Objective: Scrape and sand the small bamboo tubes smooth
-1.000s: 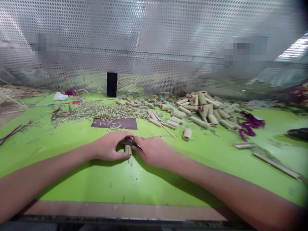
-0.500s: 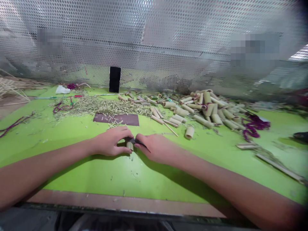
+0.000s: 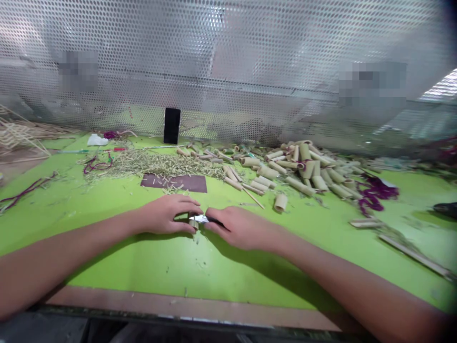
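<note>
Left hand (image 3: 162, 215) clenched around a short bamboo tube (image 3: 193, 222), right hand (image 3: 240, 227) pinching a small steel blade (image 3: 198, 218) right against it! Beyond the grip, a mound of shavings (image 3: 153, 165) lies ahead, and a big heap of bamboo tubes (image 3: 303, 171) sits off to the right.

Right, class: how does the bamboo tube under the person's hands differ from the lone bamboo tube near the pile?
The held bamboo tube is gripped by the left hand, beside a small blade in the right hand, while the lone bamboo tube lies untouched on the table. The held tube is mostly hidden; the lone tube shows whole. Both are pale.
</note>
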The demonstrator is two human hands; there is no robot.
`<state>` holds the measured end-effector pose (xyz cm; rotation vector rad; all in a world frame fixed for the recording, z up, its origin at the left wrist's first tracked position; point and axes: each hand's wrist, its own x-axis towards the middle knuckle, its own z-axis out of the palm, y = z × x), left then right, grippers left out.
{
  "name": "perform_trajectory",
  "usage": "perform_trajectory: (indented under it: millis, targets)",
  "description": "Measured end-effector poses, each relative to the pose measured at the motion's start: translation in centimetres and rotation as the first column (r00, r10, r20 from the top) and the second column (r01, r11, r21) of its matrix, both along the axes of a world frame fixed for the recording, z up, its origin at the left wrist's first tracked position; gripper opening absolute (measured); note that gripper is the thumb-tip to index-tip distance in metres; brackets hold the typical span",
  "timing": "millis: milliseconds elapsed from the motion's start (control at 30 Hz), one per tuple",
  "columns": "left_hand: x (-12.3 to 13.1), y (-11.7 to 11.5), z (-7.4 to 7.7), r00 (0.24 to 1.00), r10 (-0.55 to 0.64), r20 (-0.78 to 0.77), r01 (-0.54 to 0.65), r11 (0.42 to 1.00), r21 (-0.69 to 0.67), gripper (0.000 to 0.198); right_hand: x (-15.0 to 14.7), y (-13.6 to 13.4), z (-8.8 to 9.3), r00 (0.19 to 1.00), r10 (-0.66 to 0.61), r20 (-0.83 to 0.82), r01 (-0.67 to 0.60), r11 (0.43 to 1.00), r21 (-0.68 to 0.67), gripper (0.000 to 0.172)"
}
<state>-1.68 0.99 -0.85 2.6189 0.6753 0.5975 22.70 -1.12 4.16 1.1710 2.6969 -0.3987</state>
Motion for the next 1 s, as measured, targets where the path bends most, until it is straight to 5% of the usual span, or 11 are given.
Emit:
perform_trajectory:
  millis: [400,733,1000]
  targets:
    - [0.0,-0.2,1.0,0.997,-0.030,-0.071,0.061,0.871,0.488,0.023,0.0,-0.1,-0.5,0.999,-0.042,-0.028,0.043,0.999,0.033,0.036]
    - [0.0,-0.4,1.3,0.996,-0.019,-0.091,0.056,0.906,0.420,0.023,-0.4,-0.4,-0.4,0.998,-0.066,-0.005,0.066,0.997,0.044,0.036]
    - [0.3,-0.7,1.3,0.990,0.036,-0.135,0.043,0.842,0.537,0.024,-0.5,-0.5,-0.6,0.997,-0.077,0.008,0.077,0.995,0.070,0.038]
